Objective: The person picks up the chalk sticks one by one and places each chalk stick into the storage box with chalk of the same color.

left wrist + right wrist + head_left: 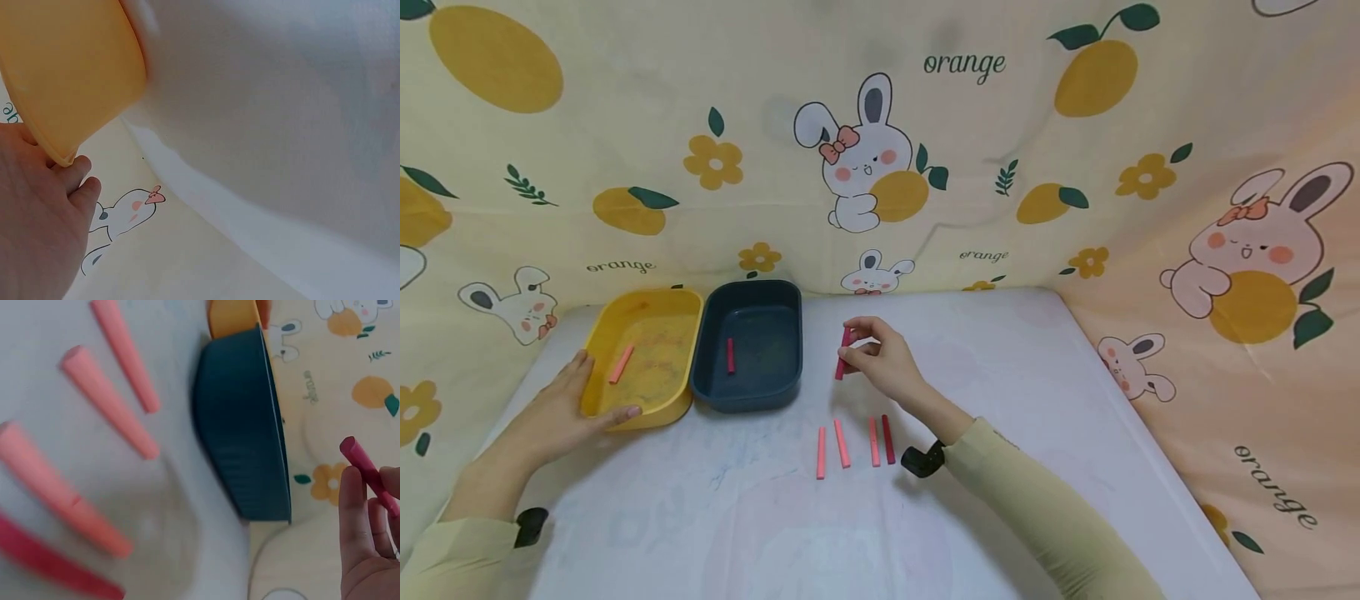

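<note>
My right hand (880, 358) pinches a dark red chalk stick (365, 465) between thumb and fingers, raised above the table to the right of the navy tray (747, 403). At the far left, my left hand (553, 412) holds the near-left corner of the yellow tray (673, 408), its thumb along the front rim. The left wrist view shows fingertips (81, 165) at that rim. One pink chalk stick (621, 364) lies in the yellow tray; a dark red chalk stick (731, 356) lies in the navy one.
In front of my right hand, three pink chalk sticks (821, 452) and a dark red chalk stick (888, 439) lie in a loose row on the white table (1037, 517). The two trays stand side by side near a printed cloth (760, 100) hanging behind the table.
</note>
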Demonstrator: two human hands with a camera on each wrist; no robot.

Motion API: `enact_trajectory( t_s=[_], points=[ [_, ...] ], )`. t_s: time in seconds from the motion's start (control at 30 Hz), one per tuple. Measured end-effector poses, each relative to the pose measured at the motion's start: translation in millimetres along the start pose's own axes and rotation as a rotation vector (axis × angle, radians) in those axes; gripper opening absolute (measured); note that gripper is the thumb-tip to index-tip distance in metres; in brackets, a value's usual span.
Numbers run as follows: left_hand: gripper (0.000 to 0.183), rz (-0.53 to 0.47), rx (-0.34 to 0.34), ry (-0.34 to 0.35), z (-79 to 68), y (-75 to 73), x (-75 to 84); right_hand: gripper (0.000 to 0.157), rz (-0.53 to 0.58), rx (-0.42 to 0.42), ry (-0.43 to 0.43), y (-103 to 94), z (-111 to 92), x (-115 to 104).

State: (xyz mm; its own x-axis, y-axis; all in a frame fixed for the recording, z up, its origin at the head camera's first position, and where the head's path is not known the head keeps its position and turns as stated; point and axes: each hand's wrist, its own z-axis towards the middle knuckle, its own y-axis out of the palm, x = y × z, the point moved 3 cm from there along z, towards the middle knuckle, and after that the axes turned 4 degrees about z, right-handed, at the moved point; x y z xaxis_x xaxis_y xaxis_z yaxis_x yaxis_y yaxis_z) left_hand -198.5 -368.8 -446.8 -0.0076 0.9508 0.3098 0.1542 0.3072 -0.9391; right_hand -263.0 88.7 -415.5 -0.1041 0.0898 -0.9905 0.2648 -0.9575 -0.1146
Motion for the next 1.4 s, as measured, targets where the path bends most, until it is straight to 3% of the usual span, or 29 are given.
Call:
enact_trajectory(
  t_s=[0.3, 0.47, 0.6, 0.87, 1.03, 1.17, 1.4],
  points=[
    [0.124, -0.001, 0.006, -0.005, -1.6, -0.3, -1.6, 0.031, 0.123, -0.048, -0.032, 41.4, 33, -5],
    [0.124, -0.009, 0.004, -0.002, -0.8, 0.7, 2.3, 0.026, 0.120, -0.064, -0.039, 61.9, 49, -1],
    [0.124, -0.007, 0.004, -0.002, -1.0, 2.1, 2.9, 0.022, 0.016, -0.095, -0.059, 77.1, 62, 4],
    [0.123, 0.000, 0.021, 0.019, -0.5, 1.4, 0.2, 0.016, -0.467, -0.178, -0.184, 98.8, 85, 7],
    [0.125, 0.004, 0.020, 0.000, 0.5, 2.0, 0.9, 0.017, -0.670, -0.197, -0.204, 103.4, 95, 9],
    [0.125, 0.005, 0.015, -0.006, 0.5, 2.6, 1.9, 0.017, -0.780, -0.202, -0.212, 105.4, 101, 13],
    [0.124, 0.011, 0.012, -0.008, -0.9, 0.9, 2.2, 0.018, -0.832, -0.205, -0.192, 109.4, 108, 20]
  ],
)
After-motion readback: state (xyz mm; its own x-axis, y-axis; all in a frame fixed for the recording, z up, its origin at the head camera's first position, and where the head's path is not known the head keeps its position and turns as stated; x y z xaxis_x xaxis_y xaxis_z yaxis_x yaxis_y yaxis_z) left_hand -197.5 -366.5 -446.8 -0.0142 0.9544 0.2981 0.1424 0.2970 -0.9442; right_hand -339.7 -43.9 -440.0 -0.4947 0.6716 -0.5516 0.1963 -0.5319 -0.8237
